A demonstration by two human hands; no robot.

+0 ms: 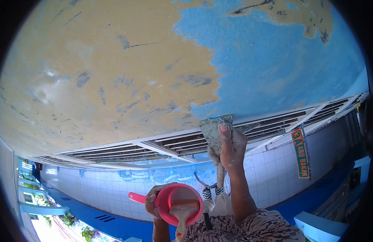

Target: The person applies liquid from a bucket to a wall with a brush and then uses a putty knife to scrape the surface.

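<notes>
My right hand is closed round a wide, flat scraper smeared with greyish-green paste. The scraper's edge lies against the lower edge of the wall, just above the white louvred frame. My thumb presses on the blade. Lower down, my left hand grips a pink dipper near its handle. A brush with a pale, stained handle rests in the dipper. The wall is yellowish-tan with grey scuffs on the left and blue on the right.
White louvred vents run below the painted surface. Past them are white tiles with a blue border. An orange and green sign hangs at the right. Light-blue railings and plants stand at the lower left.
</notes>
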